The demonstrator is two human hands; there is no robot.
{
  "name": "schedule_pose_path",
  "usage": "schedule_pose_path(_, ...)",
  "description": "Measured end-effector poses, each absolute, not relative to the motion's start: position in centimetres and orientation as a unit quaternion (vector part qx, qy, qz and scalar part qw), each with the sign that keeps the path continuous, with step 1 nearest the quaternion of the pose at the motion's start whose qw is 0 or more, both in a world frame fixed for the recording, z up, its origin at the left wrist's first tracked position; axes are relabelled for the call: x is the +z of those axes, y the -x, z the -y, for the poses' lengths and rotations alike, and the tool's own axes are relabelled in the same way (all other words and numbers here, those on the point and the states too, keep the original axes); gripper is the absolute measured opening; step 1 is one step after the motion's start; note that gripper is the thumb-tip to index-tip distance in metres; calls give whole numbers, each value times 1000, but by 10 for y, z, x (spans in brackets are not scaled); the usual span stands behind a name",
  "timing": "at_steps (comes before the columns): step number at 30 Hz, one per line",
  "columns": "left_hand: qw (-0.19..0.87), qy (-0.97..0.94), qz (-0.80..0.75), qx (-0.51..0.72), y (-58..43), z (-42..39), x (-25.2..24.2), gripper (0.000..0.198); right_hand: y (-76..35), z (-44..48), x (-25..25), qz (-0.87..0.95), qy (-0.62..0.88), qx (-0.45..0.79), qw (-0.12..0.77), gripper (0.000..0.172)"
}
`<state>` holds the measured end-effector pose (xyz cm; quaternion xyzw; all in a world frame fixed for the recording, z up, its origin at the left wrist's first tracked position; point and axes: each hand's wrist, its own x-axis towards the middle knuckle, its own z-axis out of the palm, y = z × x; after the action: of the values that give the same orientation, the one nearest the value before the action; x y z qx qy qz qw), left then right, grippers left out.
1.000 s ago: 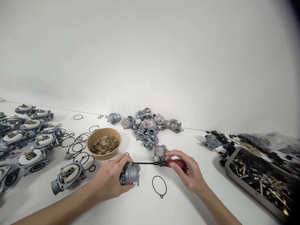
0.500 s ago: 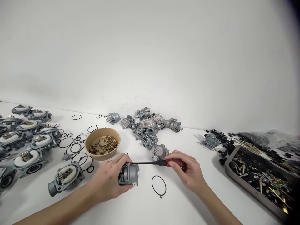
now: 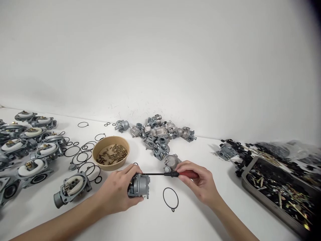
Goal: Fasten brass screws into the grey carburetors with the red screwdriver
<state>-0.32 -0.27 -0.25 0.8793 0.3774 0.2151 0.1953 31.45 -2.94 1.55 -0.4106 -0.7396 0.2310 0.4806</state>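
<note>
My left hand (image 3: 120,190) is closed around a grey metal carburetor (image 3: 141,186), holding it on its side with the rounded bowl facing right. In my right hand (image 3: 198,184) is a screwdriver (image 3: 189,174) with a red handle and a dark shaft. The shaft runs level to the left, and its tip meets the upper edge of the carburetor beside my left fingers; any screw there is too small to make out. A black rubber gasket ring (image 3: 171,198) lies on the white table between my hands.
A tan bowl (image 3: 96,144) of small brass screws stands behind my left hand. Open carburetors with white floats (image 3: 32,168) crowd the left, near loose O-rings (image 3: 82,157). More carburetors (image 3: 159,132) are heaped at the back. On the right, a metal tray (image 3: 250,182) holds mixed small parts.
The fingers of my right hand have shifted forward on the screwdriver's handle, exposing more red. The carburetor stays in my left hand, and the whole view has shifted slightly.
</note>
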Motion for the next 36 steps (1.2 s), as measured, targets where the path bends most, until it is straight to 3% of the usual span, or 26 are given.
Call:
schedule_pose_path(7,181,-886,-365,220,4,2,-4,53,-313,24,9,686,509,287,432,39)
schedule_pose_path(12,190,-885,-364,220,4,1,-3,53,-314,27,17,724,430,296,452,13)
schedule_pose_path(16,194,-885,-361,220,4,1,-4,53,-316,27,16,714,415,306,474,10)
schedule_pose_path(22,186,-885,-366,222,5,2,-3,52,-314,23,8,682,508,299,433,41)
schedule_pose_path(24,189,-885,-367,217,5,2,-3,51,-313,23,10,690,504,300,423,39)
schedule_pose_path(27,194,-884,-369,214,4,2,-3,51,-314,24,15,712,458,301,438,20)
schedule_pose_path(30,197,-883,-367,216,4,1,-3,53,-315,24,17,702,446,323,451,17)
schedule_pose_path(36,199,-883,-365,220,4,2,-2,52,-313,22,10,636,500,385,445,36)
